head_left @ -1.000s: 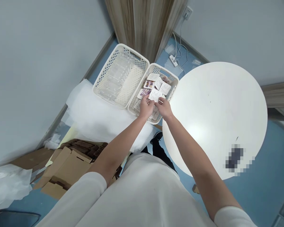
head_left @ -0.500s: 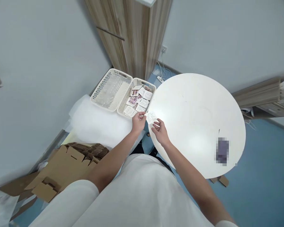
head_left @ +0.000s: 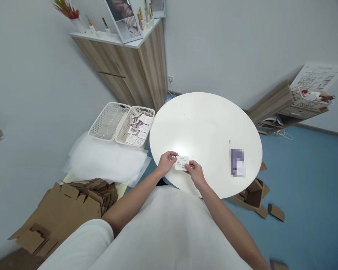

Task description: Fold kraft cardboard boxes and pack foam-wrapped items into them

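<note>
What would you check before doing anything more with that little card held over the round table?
1. Left hand grips the card: ok.
2. Right hand grips its other edge: ok.
3. Card is over the table, not the floor: ok.
4. Printed side faces up: ok; text too small to read.
5. Table near the hands is bare: ok.
6. Card touching the tabletop: cannot tell.

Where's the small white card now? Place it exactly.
In the head view, the small white card is pinched between the left hand and right hand, above the round table's near edge.
</note>
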Motion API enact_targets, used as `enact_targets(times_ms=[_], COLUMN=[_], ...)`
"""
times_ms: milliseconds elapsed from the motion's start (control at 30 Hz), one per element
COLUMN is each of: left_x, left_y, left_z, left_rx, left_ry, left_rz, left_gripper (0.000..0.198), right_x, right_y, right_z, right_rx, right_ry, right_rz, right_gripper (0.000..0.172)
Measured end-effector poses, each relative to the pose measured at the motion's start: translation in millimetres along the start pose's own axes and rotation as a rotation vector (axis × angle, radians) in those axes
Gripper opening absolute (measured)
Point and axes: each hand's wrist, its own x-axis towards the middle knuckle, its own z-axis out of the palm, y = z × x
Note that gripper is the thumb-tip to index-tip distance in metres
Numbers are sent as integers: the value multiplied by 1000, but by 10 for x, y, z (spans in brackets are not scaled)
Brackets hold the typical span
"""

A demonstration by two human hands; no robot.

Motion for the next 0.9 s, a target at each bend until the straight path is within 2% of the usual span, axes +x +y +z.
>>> enact_targets(times_ms=[100, 233, 267, 333, 400, 500, 600, 700, 800, 900], left_x=[-59, -209, -258, -351, -420, -457, -436, -395, -355, -324], left_y=[11, 65, 76, 85, 81, 84, 124, 164, 155, 105], left_z=[184, 333, 369, 449, 529, 607, 612, 575, 532, 494], left_rx=[65, 321, 370, 391, 311, 143, 31, -52, -126, -155], left_ry=[48, 211, 207, 122, 37, -5, -59, -89, -73, -80], left_rz=[22, 114, 140, 161, 143, 93, 73, 32, -73, -145], left_gripper=[24, 22, 21, 22, 29, 35, 34, 32, 36, 38], right_x=[-22, -7, -5, -11, -35, -101, -170, -206, -197, -159], right_y=[41, 26, 14, -13, -38, -71, -93, -88, -52, -15], right_z=[-137, -252, -268, -282, -271, -219, -179, -213, -323, -448], right_rx=[39, 35, 20, -39, -116, -213, -311, -420, -494, -528], right_ry=[31, 101, 121, 145, 147, 124, 64, 8, 64, 144], right_rz=[-1, -63, -89, -129, -166, -301, -510, -645, -679, -643], right_gripper=[31, 30, 29, 28, 27, 24, 20, 26, 31, 41])
